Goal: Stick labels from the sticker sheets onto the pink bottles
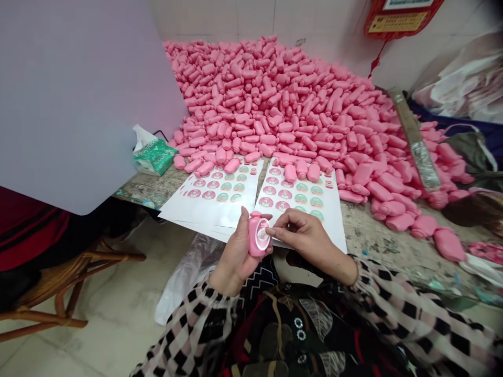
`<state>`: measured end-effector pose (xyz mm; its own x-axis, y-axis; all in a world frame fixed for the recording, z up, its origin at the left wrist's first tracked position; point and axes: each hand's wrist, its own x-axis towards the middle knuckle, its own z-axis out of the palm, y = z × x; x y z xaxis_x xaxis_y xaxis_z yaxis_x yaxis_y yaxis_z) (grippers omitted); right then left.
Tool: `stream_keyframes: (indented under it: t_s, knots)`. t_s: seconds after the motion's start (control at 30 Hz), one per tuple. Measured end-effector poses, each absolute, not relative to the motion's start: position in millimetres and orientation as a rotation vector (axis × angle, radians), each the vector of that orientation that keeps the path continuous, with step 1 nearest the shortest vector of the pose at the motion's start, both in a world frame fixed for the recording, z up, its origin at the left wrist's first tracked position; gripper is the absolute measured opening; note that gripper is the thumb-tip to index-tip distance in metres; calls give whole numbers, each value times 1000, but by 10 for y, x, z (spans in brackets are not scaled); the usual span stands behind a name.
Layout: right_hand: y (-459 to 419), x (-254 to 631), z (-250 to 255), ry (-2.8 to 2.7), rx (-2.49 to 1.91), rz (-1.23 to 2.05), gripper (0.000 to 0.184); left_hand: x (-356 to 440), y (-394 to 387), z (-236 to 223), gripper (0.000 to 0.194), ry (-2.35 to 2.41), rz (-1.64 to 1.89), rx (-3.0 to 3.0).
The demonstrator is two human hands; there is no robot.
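My left hand (236, 256) is wrapped round a small pink plastic bottle (255, 247), held upright with its neck at the top. An oval pink label with a white border (262, 234) lies over the front of the bottle. At that label's right side, my right hand (304, 235) has its thumb and forefinger pinched together on the edge. Whether the whole label sticks flat cannot be seen. Just beyond my hands are two stacks of sticker sheets, a left sheet (212, 212) and a right sheet (334, 220), printed with pink and green labels.
A large heap of pink bottles (275, 99) covers the table's back, some resting on the sheets. A green tissue pack (155, 157) stands left, beside a big pale panel (78, 94). A taped wooden bar (416, 139) leans on the heap's right. A wicker stool (58, 283) is lower left.
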<state>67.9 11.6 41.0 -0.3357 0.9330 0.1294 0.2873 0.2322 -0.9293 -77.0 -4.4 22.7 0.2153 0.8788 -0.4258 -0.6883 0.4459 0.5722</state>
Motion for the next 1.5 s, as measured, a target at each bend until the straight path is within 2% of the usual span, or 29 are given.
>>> stream_keyframes:
  t_s: [0.37,0.63,0.77,0.87,0.93,1.0,1.13,1.2,1.33,1.43,1.5]
  knots:
    - [101,769,282,-1819,-1113,1101,19,-696,-42,141,45,671,1023,327]
    - [98,776,230,-1887,-1172,1029,17,-692,-52,171,46,719,1043,373]
    - [72,793,225,-1916,-1203,1019,19,-734,-95,155,48,731,942,499]
    - [40,845,279,-2118,-1272,837,18,-812,-147,155,47,760,845,621]
    - [27,888,332,-2246,-1369,614,22,-866,-174,159,54,761,823,665]
    - [26,909,368,-2257,-1448,508,29,-894,-192,159,51,769,815,672]
    - [25,819,313,-2071,-1446,783,43,-845,-238,150,42,849,739,728]
    - [39,744,231,-2000,-1404,935,41,-824,-297,132,39,890,713,791]
    - [247,764,120,-2018,-1395,957,32,-997,-522,-55,36,1084,641,910]
    - [600,943,160,-2097,-1468,755,24,-1303,-740,-412,41,1436,486,1031]
    - [875,1045,218,-2098,-1612,595,21,-1504,-877,-706,36,1666,409,1195]
